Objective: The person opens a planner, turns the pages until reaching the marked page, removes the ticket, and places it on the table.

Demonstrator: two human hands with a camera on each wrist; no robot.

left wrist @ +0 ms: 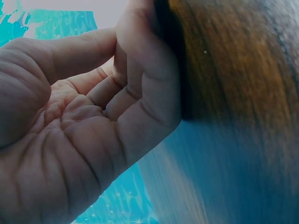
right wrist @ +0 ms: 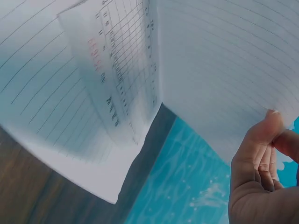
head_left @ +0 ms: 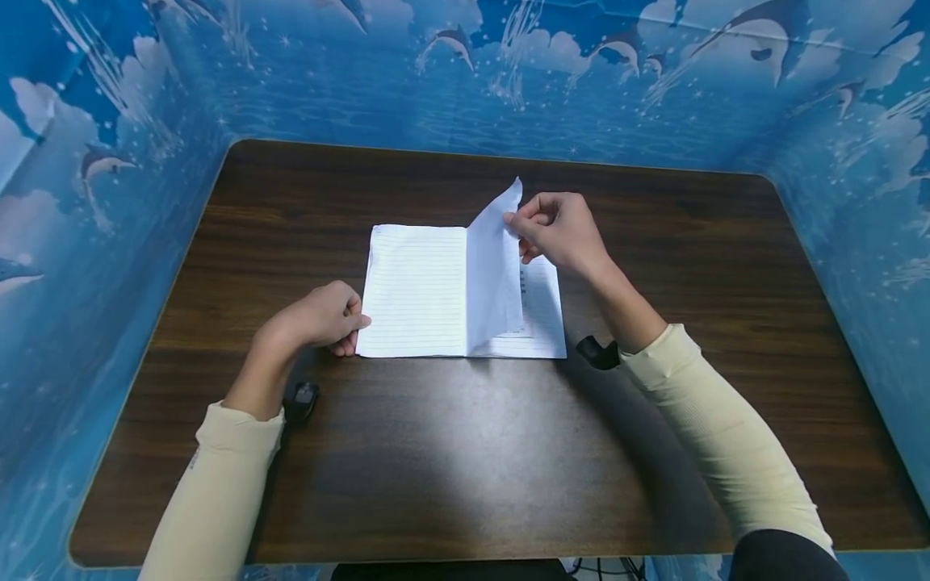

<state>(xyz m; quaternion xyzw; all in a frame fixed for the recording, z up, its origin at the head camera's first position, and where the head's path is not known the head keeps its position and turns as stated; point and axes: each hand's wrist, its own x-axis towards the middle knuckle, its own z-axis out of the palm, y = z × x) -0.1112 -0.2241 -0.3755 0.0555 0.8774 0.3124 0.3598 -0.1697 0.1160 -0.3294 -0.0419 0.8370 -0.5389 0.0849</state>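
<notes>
An open lined notebook (head_left: 414, 290) lies on the table. My right hand (head_left: 559, 230) pinches a page (head_left: 494, 266) near its outer edge, between thumb and fingers, and this page stands raised from the right half. Under the lifted page, a printed paper slip (right wrist: 110, 70) with a grid and red digits lies against the ruled paper. My left hand (head_left: 323, 319) grips the notebook's left edge near the lower corner, thumb on top. In the left wrist view, the fingers of the left hand (left wrist: 93, 107) are curled, with the pinched edge hardly visible.
The dark wooden table (head_left: 450, 452) has rounded corners. A blue cloth (head_left: 327, 97) printed with dolphins surrounds it at the back and sides. Small black devices, one at the left wrist (head_left: 301, 399) and one at the right wrist (head_left: 599, 353), sit close to the tabletop.
</notes>
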